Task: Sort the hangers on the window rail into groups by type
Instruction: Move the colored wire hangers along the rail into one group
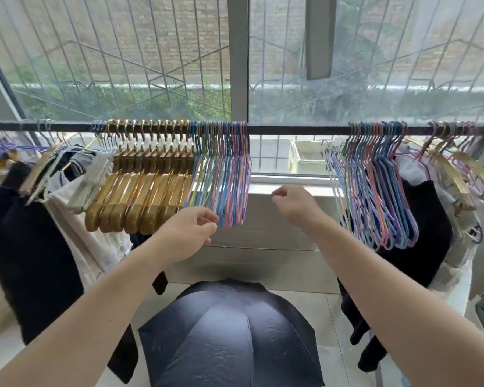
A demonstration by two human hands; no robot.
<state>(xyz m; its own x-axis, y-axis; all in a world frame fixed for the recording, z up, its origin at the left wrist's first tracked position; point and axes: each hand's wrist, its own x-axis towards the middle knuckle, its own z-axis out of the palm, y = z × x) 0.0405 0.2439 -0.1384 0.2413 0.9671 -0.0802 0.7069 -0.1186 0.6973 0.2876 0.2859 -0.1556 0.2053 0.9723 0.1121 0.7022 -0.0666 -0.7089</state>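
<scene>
A dark window rail (pixel 291 130) runs across the view. On its left part hang several gold hangers (pixel 140 191), packed together. Directly to their right is a bunch of thin coloured hangers (pixel 224 177). A second bunch of thin coloured hangers (pixel 375 191) hangs further right, past a bare stretch of rail. At the far right, gold and pink hangers (pixel 458 169) are mixed together. My left hand (pixel 190 233) hovers just below and left of the first coloured bunch, fingers half curled, holding nothing. My right hand (pixel 291 202) is in the gap between the two bunches, curled and empty.
Dark and white clothes (pixel 39 247) hang at the left end of the rail, and more clothes (pixel 419 233) hang at the right. An open dark umbrella (pixel 229 336) sits on the floor below my arms. The white window sill (pixel 277 181) is behind the gap.
</scene>
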